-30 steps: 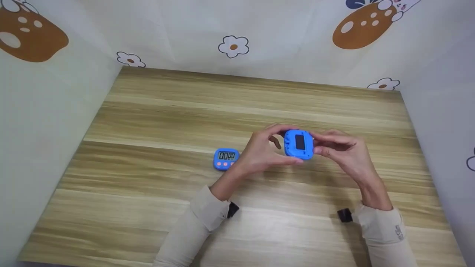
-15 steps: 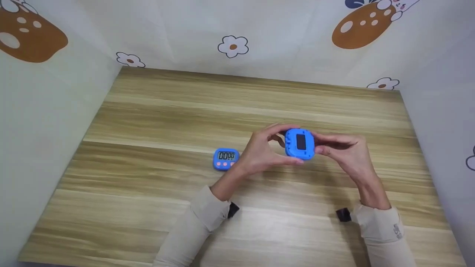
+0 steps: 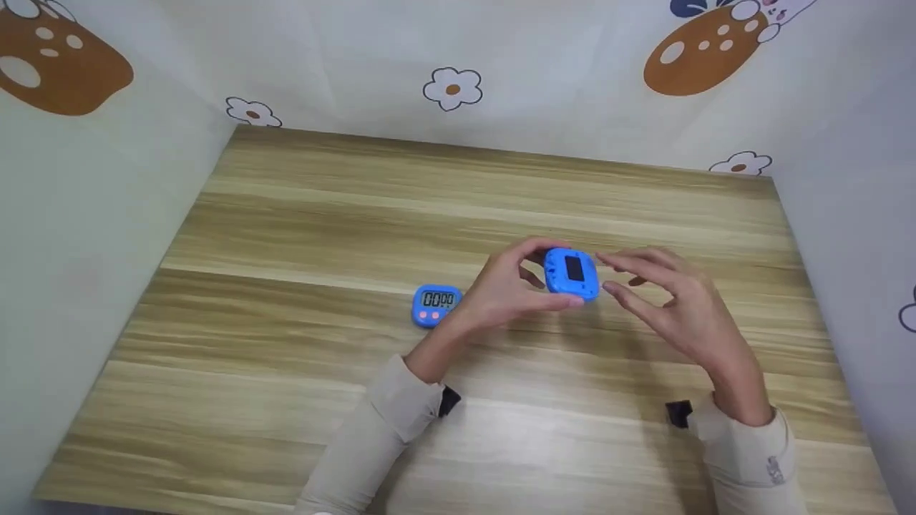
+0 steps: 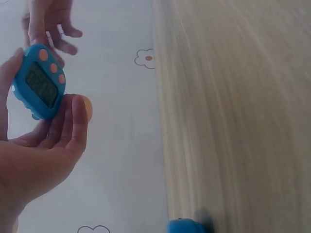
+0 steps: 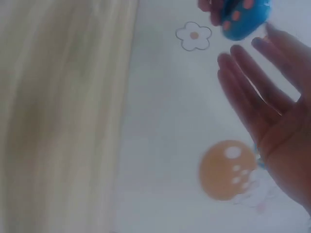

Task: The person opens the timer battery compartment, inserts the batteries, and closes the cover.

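My left hand [image 3: 512,290] grips a blue digital timer [image 3: 571,275] between thumb and fingers, above the table. Its back, with a dark rectangle, faces the head camera. In the left wrist view the timer's front [image 4: 40,82] shows a grey screen and three orange buttons. Just right of it my right hand [image 3: 676,300] has its fingers extended and apart from the timer, holding nothing. A second blue timer [image 3: 429,304] lies face up on the table, left of my left wrist, reading zeros; the left forearm partly covers it.
The wood-grain table [image 3: 286,400] extends on all sides of the hands. White walls [image 3: 343,71] printed with flowers and orange shapes enclose its back and sides. A small black piece [image 3: 678,413] sits at the right cuff, another [image 3: 449,402] at the left.
My right hand has let go of the timer's right edge and drawn back to the right, fingers spread. The left hand still holds the timer, which has shifted slightly left.
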The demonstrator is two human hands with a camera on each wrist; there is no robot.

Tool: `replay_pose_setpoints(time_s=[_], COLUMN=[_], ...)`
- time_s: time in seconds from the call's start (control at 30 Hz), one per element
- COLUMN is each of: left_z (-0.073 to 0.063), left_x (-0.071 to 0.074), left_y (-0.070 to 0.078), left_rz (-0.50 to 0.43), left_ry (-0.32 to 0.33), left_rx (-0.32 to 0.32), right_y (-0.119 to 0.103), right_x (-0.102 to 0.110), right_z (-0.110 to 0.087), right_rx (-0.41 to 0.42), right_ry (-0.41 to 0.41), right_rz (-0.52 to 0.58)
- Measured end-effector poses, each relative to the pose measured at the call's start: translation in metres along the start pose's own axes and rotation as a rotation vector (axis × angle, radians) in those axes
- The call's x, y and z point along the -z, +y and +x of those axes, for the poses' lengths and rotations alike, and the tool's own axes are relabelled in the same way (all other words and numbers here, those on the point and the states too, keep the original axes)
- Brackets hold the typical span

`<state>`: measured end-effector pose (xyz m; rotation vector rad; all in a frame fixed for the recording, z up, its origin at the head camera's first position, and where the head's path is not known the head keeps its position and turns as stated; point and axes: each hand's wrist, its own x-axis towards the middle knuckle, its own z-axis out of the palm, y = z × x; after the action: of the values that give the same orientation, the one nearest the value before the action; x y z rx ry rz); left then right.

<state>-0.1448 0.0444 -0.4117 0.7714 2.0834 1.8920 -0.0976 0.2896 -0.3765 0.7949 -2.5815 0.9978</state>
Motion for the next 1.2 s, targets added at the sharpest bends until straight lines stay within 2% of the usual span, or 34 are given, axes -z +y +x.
replay_pose_setpoints(time_s=[0.07,0.13,0.2,0.47,0.57,0.67,0.8,0.9,0.97,1.1,1.2], left_z=[0.000,0.000,-0.001,-0.001,-0.001,-0.002,-0.002,-0.003,-0.003,-0.001,0.001], left_x=[0.001,0.002,0.003,0.005,0.004,0.005,0.005,0.006,0.007,0.006,0.004], left_y=[0.000,-0.001,-0.001,0.001,0.000,0.000,-0.001,-0.002,-0.003,-0.003,-0.001], left_rz=[-0.017,-0.023,-0.021,0.077,0.086,0.091,0.086,0.075,0.074,0.131,0.178], left_ry=[-0.016,-0.035,-0.055,-0.106,-0.120,-0.129,-0.146,-0.149,-0.142,-0.101,-0.036], left_rx=[0.024,0.037,0.056,0.110,0.121,0.133,0.138,0.085,0.018,-0.138,-0.203], right_y=[-0.008,-0.015,-0.021,-0.033,-0.034,-0.034,-0.030,-0.025,-0.022,-0.020,-0.022], right_x=[0.000,-0.001,-0.003,-0.004,-0.006,-0.008,-0.009,-0.007,-0.004,0.001,0.001], right_z=[0.002,0.005,0.008,0.020,0.020,0.022,0.023,0.023,0.023,0.021,0.020], right_rx=[0.127,0.238,0.305,0.434,0.461,0.478,0.464,0.410,0.347,0.183,0.070], right_ry=[-0.004,-0.024,-0.056,-0.269,-0.302,-0.300,-0.294,-0.230,-0.165,-0.062,-0.008], right_rz=[-0.154,-0.243,-0.303,-0.504,-0.507,-0.494,-0.491,-0.428,-0.339,-0.073,0.090])
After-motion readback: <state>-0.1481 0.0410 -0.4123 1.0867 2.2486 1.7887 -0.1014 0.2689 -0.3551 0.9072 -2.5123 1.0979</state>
